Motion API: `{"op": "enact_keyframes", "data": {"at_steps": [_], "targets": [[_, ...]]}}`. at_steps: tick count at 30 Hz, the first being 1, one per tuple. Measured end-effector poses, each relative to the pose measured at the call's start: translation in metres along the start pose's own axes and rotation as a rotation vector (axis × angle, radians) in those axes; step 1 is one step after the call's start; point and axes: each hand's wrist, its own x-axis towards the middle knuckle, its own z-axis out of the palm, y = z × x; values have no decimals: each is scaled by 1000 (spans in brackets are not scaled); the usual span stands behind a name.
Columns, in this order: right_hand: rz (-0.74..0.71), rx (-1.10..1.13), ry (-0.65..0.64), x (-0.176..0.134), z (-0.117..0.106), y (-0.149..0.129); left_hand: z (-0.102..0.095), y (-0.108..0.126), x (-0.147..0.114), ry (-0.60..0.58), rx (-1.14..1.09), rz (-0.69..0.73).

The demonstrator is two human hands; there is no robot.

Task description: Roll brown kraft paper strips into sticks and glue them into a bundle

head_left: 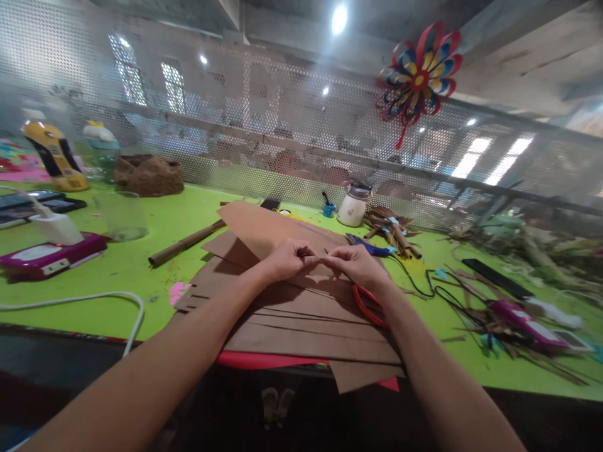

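Note:
Both my hands are pinched close together over a stack of brown paper sheets [301, 333]. My left hand [288, 258] and my right hand [358, 265] grip a small piece of brown paper [322, 258] between their fingertips, mostly covered by the fingers. Behind my left hand, a larger brown sheet [249, 226] stands up with a curled, bent edge. Red scissor handles [365, 306] show beside my right wrist; the blades are not visible. A blue glue gun [370, 245] lies just beyond my right hand, its black cord trailing right.
A brown paper tube [186, 243] lies left of the stack. Purple power strips [56, 256] sit left and right, with cables. A clear cup [123, 216], a yellow bottle [54, 154] and a white jug [354, 204] stand farther back. Paper scraps [485, 314] litter the right side.

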Motion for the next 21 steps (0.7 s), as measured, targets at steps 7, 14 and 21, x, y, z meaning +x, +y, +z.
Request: {"op": "enact_keyframes", "data": {"at_steps": [7,14,21], "targets": [[17,53,23,1,-2,1,0,-5,2,1,-22,-30],[88,127,33,0,-9,5,-7,-12,4,49,-52,-166],[174,214,-86,-2,-20,4,-9,-15,4,6,-103,-185]]}}
